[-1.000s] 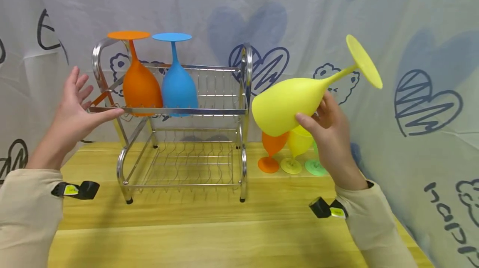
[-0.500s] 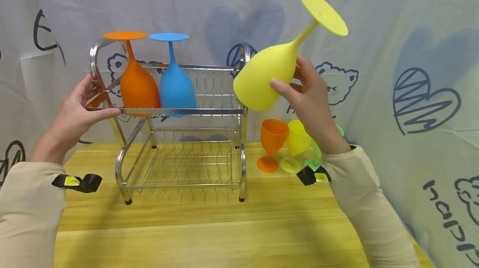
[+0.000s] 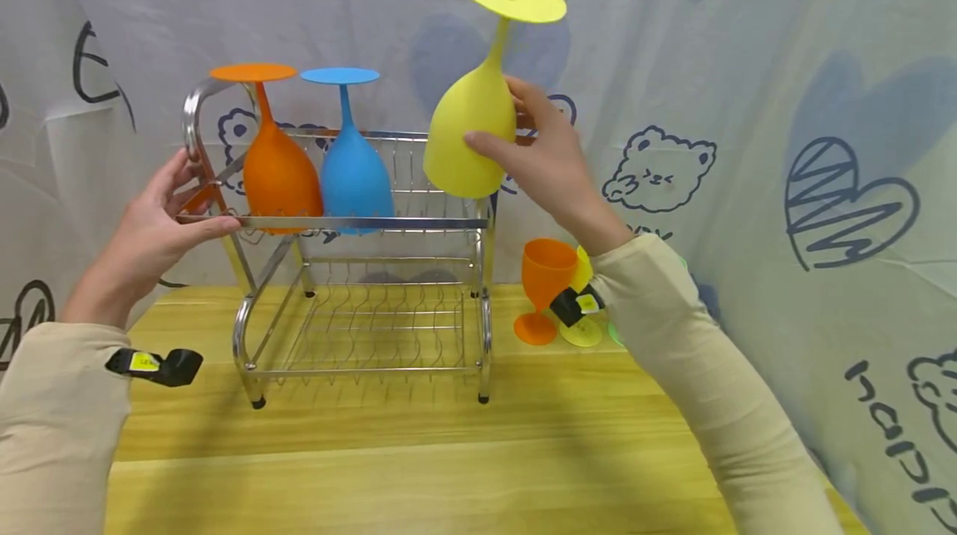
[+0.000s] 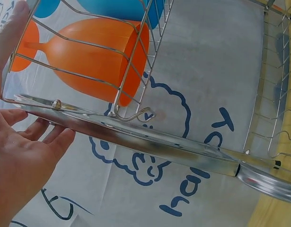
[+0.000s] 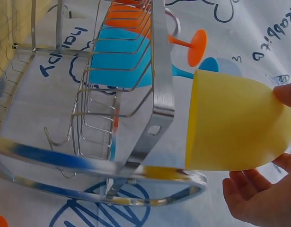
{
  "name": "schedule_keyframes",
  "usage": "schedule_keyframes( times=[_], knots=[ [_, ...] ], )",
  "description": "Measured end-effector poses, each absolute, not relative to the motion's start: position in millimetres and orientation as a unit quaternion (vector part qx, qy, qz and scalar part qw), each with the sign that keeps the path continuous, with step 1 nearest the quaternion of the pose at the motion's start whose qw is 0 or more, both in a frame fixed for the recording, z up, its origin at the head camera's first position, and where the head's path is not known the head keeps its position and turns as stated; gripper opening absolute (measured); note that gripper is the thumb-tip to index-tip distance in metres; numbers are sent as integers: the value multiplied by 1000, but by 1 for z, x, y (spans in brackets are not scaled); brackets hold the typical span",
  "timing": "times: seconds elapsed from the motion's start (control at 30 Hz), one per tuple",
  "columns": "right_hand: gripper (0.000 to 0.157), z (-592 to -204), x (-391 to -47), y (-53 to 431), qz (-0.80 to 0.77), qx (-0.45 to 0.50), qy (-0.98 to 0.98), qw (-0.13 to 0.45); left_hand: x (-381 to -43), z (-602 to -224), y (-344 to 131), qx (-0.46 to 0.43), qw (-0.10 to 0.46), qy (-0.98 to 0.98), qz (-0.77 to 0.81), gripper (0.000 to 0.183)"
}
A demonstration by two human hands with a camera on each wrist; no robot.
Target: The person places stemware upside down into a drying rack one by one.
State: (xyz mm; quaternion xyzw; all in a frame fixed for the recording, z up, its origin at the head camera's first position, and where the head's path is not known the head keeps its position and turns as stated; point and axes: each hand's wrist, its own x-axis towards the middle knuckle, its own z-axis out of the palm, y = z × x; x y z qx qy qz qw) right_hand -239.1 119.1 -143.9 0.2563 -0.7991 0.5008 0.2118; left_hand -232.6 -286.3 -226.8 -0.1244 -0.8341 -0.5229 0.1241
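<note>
My right hand point(image 3: 546, 157) holds a yellow goblet point(image 3: 471, 132) by its bowl, thumb in front. The goblet is upside down and slightly tilted, above the right end of the upper tier of a chrome dish rack point(image 3: 419, 223). In the right wrist view its rim point(image 5: 195, 118) is apart from the rack's front bar. My left hand point(image 3: 153, 223) grips the rack's left side, thumb along the front bar and fingertips on the side tube point(image 4: 112, 137). An orange goblet point(image 3: 280, 174) and a blue goblet point(image 3: 357, 178) stand upside down in the upper tier.
On the wooden table point(image 3: 374, 468), right of the rack, an upright orange goblet point(image 3: 548, 269) stands beside a yellow one point(image 3: 581, 331) and a green one, both partly hidden by my right arm. The lower wire tier point(image 3: 374, 327) sits below. A printed cloth point(image 3: 748, 61) hangs behind.
My right hand has carried the yellow goblet left and up, turning it from a steep tilt to nearly inverted. My left hand has closed onto the rack's left side.
</note>
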Motion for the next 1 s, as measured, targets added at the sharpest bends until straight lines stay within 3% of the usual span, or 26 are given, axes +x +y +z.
schedule_keyframes(
  times=[0.57, 1.0],
  knots=[
    [69, -146, -255, 84, 470, 240, -831, 176, -233, -231, -283, -119, 123, -834, -524, 89],
    [71, -146, -264, 61, 404, 173, -888, 137, -233, -232, -282, -117, 124, -838, -519, 89]
  ],
)
